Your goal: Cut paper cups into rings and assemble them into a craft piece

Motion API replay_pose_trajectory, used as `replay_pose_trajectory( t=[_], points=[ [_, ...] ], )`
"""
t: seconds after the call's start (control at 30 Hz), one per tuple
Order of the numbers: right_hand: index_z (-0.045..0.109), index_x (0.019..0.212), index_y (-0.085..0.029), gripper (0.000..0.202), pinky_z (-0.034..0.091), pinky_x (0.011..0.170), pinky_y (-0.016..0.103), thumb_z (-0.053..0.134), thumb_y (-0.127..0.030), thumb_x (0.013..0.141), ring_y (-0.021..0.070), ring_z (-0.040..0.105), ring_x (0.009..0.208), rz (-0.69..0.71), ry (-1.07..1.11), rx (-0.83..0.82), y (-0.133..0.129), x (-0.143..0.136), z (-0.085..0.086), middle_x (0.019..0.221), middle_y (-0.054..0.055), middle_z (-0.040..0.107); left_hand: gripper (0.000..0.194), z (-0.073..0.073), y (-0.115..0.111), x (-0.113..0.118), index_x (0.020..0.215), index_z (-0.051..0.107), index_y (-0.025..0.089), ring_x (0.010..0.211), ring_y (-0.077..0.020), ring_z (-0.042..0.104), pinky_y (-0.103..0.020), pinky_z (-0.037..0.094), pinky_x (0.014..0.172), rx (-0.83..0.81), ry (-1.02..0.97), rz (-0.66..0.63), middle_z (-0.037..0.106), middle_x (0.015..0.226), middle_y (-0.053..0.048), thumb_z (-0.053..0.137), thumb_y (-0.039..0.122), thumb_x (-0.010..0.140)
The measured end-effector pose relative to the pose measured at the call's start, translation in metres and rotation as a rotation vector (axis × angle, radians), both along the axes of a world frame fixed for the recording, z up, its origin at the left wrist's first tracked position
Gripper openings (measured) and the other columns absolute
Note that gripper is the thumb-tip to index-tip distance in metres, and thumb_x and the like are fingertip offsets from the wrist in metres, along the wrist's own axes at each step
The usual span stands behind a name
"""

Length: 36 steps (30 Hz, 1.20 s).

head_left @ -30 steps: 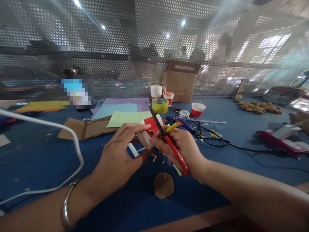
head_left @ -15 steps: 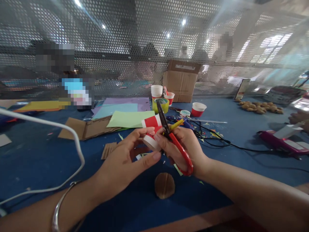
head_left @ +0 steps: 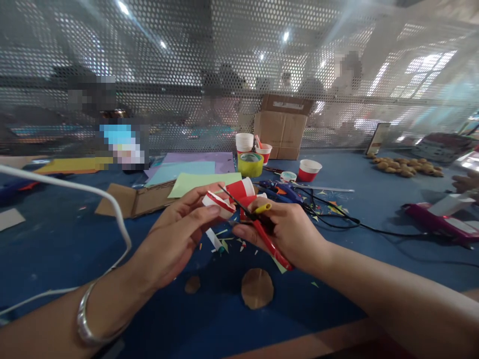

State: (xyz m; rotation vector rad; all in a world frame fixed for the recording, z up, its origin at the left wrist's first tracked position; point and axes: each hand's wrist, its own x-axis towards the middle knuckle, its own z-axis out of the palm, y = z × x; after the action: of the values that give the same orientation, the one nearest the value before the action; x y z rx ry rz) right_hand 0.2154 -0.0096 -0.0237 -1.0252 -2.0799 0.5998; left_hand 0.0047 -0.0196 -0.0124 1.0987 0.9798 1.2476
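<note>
My left hand (head_left: 175, 229) pinches a cut-off piece of a paper cup (head_left: 219, 205), white with a ragged red edge, between thumb and fingers. In my right hand (head_left: 292, 229) is a pair of scissors (head_left: 267, 242) with a red handle and dark, parted blades. The blades lie beside the cup piece, one tip just over its edge. A yellow tube-like part (head_left: 262, 208) sticks out by my right fingers; whether it belongs to the scissors I cannot tell. Behind the hands lies a red and white paper cup (head_left: 240, 188). Below them rests a round cardboard disc (head_left: 257, 289).
A smaller disc (head_left: 192, 284) and paper scraps lie near the hands. Coloured paper (head_left: 205, 182), a tape roll (head_left: 250, 164), stacked cups (head_left: 244, 142) and a glue gun (head_left: 282, 190) stand behind. Black cables (head_left: 348, 217) run right; a white cable (head_left: 93, 192) curves left.
My left hand has moved slightly left with the cup piece, whose ragged edge now shows. The scissors have tipped down from pointing up, and their blades have parted.
</note>
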Motion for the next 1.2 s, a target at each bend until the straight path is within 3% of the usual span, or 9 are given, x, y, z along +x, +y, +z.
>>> replay_pose_trajectory(
  t=[0.2,0.4,0.67,0.87,1.2],
  points=[
    [0.061,0.099,-0.022,0.042,0.043,0.058,0.023,0.078,-0.059,0.09,0.0116,0.055,0.059,0.082,-0.02,-0.068,-0.004,0.0,-0.001,0.071,-0.005,0.062,0.047,0.003,0.0,0.0,0.125,0.075,0.022,0.1,-0.0221,0.075,-0.03,0.059,0.092,-0.047,-0.095,-0.014,0.082,0.112,-0.006,0.081,0.021,0.079],
    [0.054,0.107,-0.02,0.064,0.048,0.067,0.029,0.087,-0.066,0.076,0.0197,0.064,0.075,0.024,-0.108,-0.127,-0.01,-0.003,0.008,0.085,0.001,0.065,0.034,0.005,0.002,0.0,0.114,0.079,0.017,0.101,-0.0218,0.073,-0.028,0.06,0.091,-0.038,-0.169,0.013,0.08,0.115,-0.009,0.077,0.017,0.08],
    [0.057,0.101,-0.023,0.046,0.036,0.059,0.025,0.081,-0.059,0.086,0.0133,0.046,0.06,-0.049,-0.197,0.009,-0.006,-0.003,0.0,0.073,-0.004,0.057,0.032,-0.001,0.001,0.0,0.111,0.082,0.02,0.1,-0.0223,0.073,-0.027,0.06,0.09,0.009,-0.135,-0.034,0.083,0.106,-0.007,0.078,0.019,0.079],
    [0.058,0.1,-0.022,0.041,0.036,0.059,0.025,0.082,-0.053,0.087,0.0124,0.048,0.059,-0.063,-0.2,0.09,-0.007,-0.002,0.001,0.075,-0.004,0.062,0.034,0.0,-0.001,0.001,0.115,0.084,0.024,0.101,-0.0201,0.074,-0.024,0.061,0.087,-0.011,-0.12,-0.114,0.084,0.108,-0.004,0.078,0.019,0.082],
    [0.063,0.095,-0.021,0.038,0.04,0.065,0.026,0.079,-0.055,0.09,0.0156,0.061,0.07,-0.075,-0.233,0.072,-0.007,-0.002,0.004,0.089,0.003,0.073,0.03,0.0,-0.002,0.003,0.112,0.085,0.024,0.099,-0.0214,0.075,-0.028,0.063,0.087,-0.027,-0.113,-0.112,0.084,0.108,-0.005,0.081,0.022,0.083]
  ],
)
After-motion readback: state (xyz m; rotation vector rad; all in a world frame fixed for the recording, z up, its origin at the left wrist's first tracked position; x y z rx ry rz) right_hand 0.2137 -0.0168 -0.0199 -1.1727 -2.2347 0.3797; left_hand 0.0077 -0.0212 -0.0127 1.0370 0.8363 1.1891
